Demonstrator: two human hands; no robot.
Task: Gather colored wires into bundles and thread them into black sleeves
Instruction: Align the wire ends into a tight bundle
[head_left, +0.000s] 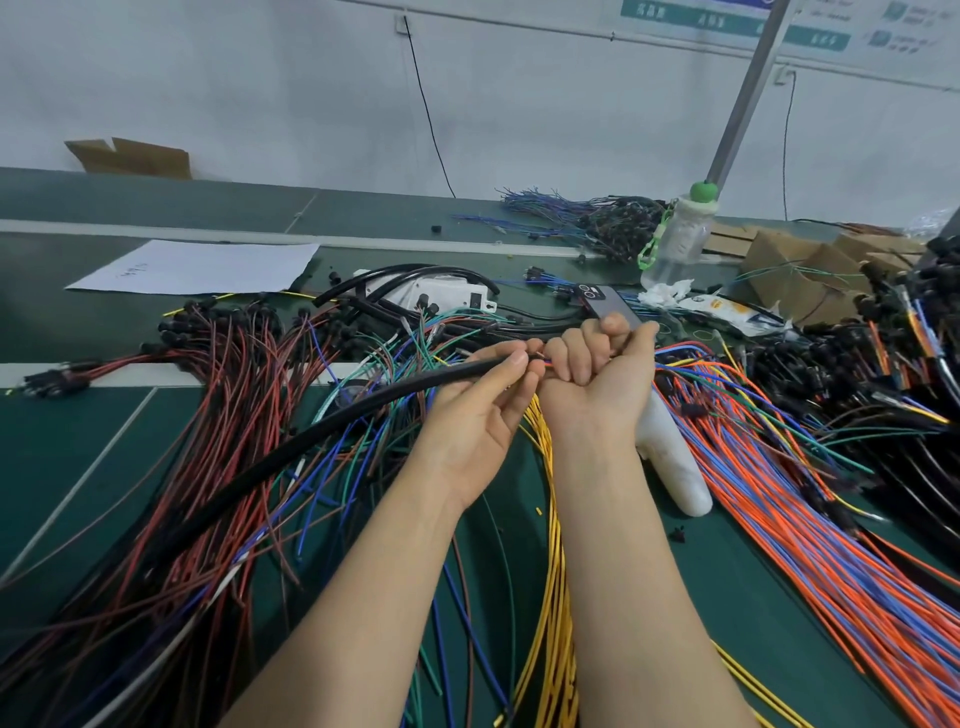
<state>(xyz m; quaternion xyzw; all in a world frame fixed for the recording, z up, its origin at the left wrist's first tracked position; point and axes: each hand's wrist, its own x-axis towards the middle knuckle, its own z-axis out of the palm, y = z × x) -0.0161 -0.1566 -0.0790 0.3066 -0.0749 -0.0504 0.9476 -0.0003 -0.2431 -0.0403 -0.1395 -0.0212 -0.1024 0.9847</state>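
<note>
My left hand (480, 410) pinches the open end of a long black sleeve (322, 431), which curves down and left across the wire piles. Right beside it, my right hand (597, 374) grips a small bundle of colored wires (675, 364) in a fist. The bundle's tips meet the sleeve mouth between my two hands. The bundle trails off to the right. Yellow wires (550, 597) run down between my forearms.
Red and brown wires (208, 467) lie at left, orange and blue wires (810, 535) at right, all on the green table (93, 467). A white plastic tool (675, 462), a phone (608, 306), a water bottle (675, 239), paper (202, 265) and cardboard boxes (800, 265) sit behind.
</note>
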